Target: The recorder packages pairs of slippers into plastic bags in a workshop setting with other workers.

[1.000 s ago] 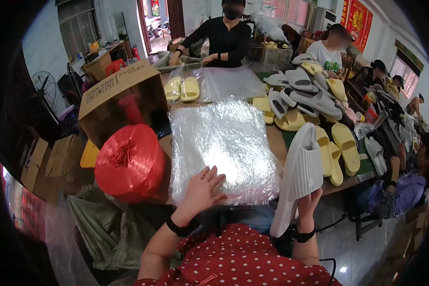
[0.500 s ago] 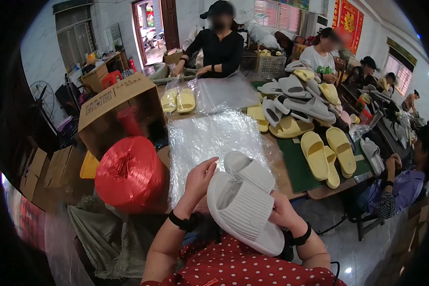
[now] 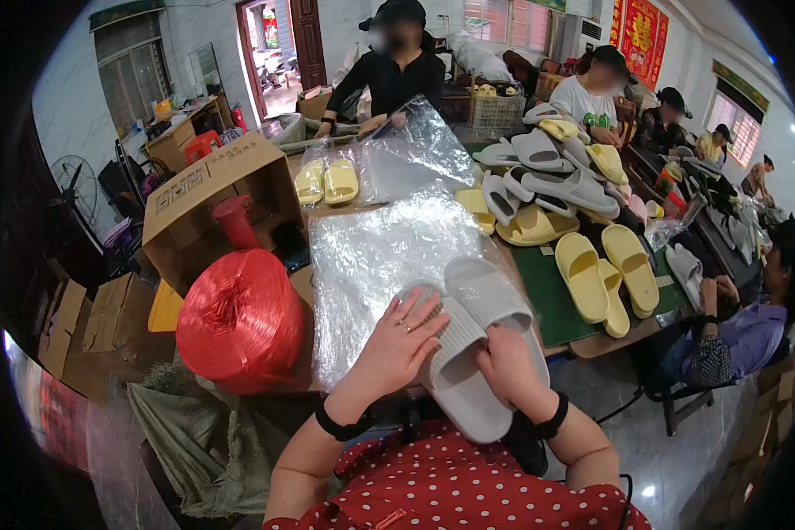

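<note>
A pair of light grey slippers (image 3: 470, 399) is in front of me, side by side with toes pointing away, over the near edge of the table. My right hand (image 3: 512, 369) grips the pair, its fingers tucked into the foot openings under the straps. My left hand (image 3: 399, 343) lies on the left slipper's strap with fingers spread, a ring on one of them. Beyond the slippers is a stack of clear plastic bags (image 3: 371, 252). The undersides of the slippers and my right fingertips are hidden.
At left stand a roll of red plastic twine (image 3: 238, 322) and an open cardboard box (image 3: 216, 190). Yellow slippers (image 3: 583, 278) and a heap of grey ones (image 3: 548, 177) lie on the right. Across the table, a person in black (image 3: 397, 79) handles a clear bag (image 3: 420, 146).
The slippers have turned upright and shifted right, now level side by side. My left hand has come down onto the left slipper. Across the table, a clear bag has been lifted.
</note>
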The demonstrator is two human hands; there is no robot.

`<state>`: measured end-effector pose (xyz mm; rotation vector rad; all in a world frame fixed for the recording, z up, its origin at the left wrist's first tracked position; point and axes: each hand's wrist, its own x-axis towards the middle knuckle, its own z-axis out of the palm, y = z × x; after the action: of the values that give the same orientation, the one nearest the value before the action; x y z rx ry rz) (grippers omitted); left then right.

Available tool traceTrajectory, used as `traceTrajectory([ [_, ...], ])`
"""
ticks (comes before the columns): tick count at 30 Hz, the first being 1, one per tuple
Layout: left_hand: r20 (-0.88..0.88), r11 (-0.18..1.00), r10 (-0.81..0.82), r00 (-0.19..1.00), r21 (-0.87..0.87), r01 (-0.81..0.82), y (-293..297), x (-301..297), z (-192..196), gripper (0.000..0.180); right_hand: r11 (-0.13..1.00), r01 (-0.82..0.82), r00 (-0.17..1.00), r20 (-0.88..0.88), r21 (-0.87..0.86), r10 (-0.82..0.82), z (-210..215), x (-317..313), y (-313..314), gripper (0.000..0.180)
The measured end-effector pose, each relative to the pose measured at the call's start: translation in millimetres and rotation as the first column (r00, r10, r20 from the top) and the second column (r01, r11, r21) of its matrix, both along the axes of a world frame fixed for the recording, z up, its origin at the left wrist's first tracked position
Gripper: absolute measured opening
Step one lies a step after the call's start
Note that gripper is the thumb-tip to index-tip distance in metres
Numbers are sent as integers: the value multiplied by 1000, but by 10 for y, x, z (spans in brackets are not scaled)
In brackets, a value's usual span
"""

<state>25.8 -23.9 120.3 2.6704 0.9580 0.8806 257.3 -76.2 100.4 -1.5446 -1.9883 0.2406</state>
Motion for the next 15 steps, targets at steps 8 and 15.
traceTrajectory([
  [8, 78, 980, -169, 982, -96, 176, -100, 19, 19, 43, 983, -148, 989, 29, 108, 146, -313, -336, 634, 20],
  [15, 126, 960, -241, 962, -115, 255, -152, -178, 194, 42, 858, -122, 939, -222, 499, 262, -627, -690, 1730, 19],
])
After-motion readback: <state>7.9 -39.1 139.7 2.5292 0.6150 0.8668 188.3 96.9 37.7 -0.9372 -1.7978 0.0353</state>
